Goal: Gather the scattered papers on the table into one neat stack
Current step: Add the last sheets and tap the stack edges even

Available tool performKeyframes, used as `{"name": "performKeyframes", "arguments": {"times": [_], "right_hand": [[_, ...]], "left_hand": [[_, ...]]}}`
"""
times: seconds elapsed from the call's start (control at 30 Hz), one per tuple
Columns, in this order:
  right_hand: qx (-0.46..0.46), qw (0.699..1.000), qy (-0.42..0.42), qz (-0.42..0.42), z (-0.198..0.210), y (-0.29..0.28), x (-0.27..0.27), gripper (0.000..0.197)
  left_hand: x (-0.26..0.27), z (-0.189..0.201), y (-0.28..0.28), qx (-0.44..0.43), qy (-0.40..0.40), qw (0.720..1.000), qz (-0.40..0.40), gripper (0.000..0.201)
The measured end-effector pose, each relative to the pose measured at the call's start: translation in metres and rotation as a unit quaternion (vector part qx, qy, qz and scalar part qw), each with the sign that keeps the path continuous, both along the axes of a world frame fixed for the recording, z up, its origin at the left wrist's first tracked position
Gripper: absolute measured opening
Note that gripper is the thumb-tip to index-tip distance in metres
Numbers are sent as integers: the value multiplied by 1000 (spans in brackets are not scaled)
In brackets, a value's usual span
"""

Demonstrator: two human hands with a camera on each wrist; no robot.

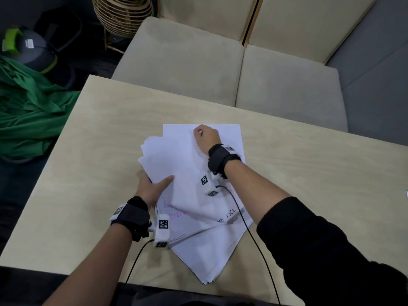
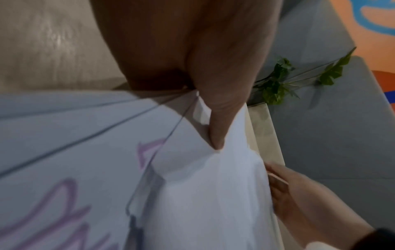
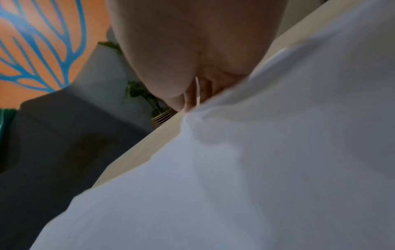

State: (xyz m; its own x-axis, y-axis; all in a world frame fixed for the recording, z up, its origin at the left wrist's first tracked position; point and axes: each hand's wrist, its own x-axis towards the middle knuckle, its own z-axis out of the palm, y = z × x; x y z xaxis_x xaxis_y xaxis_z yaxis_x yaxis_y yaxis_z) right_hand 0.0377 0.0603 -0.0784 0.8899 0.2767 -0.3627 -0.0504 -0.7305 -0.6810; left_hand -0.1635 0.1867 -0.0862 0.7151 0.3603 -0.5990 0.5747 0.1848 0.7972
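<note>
The papers (image 1: 187, 164) lie in a messy pile in the middle of the table (image 1: 88, 151). The left hand (image 1: 150, 188) pinches their left edge. The right hand (image 1: 206, 138) pinches the top sheet.

Light wood table (image 1: 92, 151). Beyond the fingers, two beige seat cushions (image 1: 181, 62) with back cushions (image 1: 309, 23) behind. Grey sofa (image 1: 375, 69) far right of the fingers. Left of them: wicker basket (image 1: 122, 16), dark floor (image 1: 95, 65), green cloth (image 1: 31, 111). Orange wall with blue pattern (image 3: 42, 42), leafy plant (image 2: 275, 84).
</note>
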Motion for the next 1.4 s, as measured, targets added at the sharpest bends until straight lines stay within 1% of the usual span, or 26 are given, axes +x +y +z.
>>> {"name": "performKeyframes", "arguments": {"times": [0.03,0.1,0.17,0.23,0.3,0.37,0.4,0.47,0.53,0.6,0.63,0.7,0.77,0.8,0.87,0.93,0.97,1.0,1.03,1.1,1.13,1.2,1.27,1.3,1.37,1.4], "right_hand": [[2,1000,-23,-17,0,-9,6,19],[-50,997,-53,-16,-1,-36,21,27],[-160,984,-58,48,-3,-67,35,50],[-226,966,-55,116,-2,-90,44,76],[-236,958,-70,146,0,-99,49,86],[-237,957,-70,152,1,-101,54,88],[-234,959,-60,146,2,-101,56,88],[-227,965,-27,131,1,-101,58,81],[-227,966,-15,119,-1,-104,57,62],[-224,968,-40,106,-2,-107,54,49],[-218,969,-51,105,-3,-110,52,51],[-216,968,-59,116,-1,-114,50,69],[-226,964,-48,131,2,-118,49,84],[-230,963,-36,138,2,-119,50,85],[-245,959,-13,139,6,-121,49,73],[-281,948,-15,146,12,-123,46,54],[-303,941,-29,150,15,-124,44,41],[-318,935,-46,149,18,-126,41,28],[-320,934,-58,146,19,-128,39,22],[-271,953,-55,124,17,-137,35,31],[-231,967,-43,102,16,-144,35,34],[-157,984,-11,79,20,-158,35,35],[-76,994,38,67,29,-170,31,19],[-31,996,69,54,33,-174,26,14],[70,985,155,6,40,-181,12,23],[121,972,200,-20,43,-183,3,30]], "left_hand": [[-1,-2,0,-1,-6,1000,7,41],[-3,-5,3,-10,-23,1000,11,40],[-4,-5,9,-20,-41,999,12,43],[-7,1,21,-25,-69,997,18,43],[-11,9,39,-15,-98,995,19,42],[-16,16,60,-9,-117,993,34,49],[-18,21,70,-10,-122,991,48,51],[-19,30,83,-19,-127,989,74,45],[-17,41,88,-19,-125,988,90,31],[-17,46,90,-13,-124,988,94,34],[-19,45,93,-19,-119,988,100,38],[-21,39,99,-34,-120,985,122,44],[-24,32,102,-45,-115,983,137,38],[-26,32,101,-44,-110,984,136,32],[-26,35,96,-35,-102,986,124,16],[-24,39,93,-30,-101,987,118,11],[-24,40,92,-34,-105,987,114,13],[-24,42,91,-43,-111,986,117,21],[-22,45,90,-53,-117,985,116,33],[-20,51,87,-64,-117,986,103,50],[-19,55,85,-68,-120,986,94,50],[-16,63,77,-84,-131,984,83,40],[-12,65,70,-96,-142,982,81,32],[-10,65,66,-108,-147,980,83,27],[-6,69,54,-136,-145,976,90,18],[-4,68,49,-153,-137,974,93,21]]}}
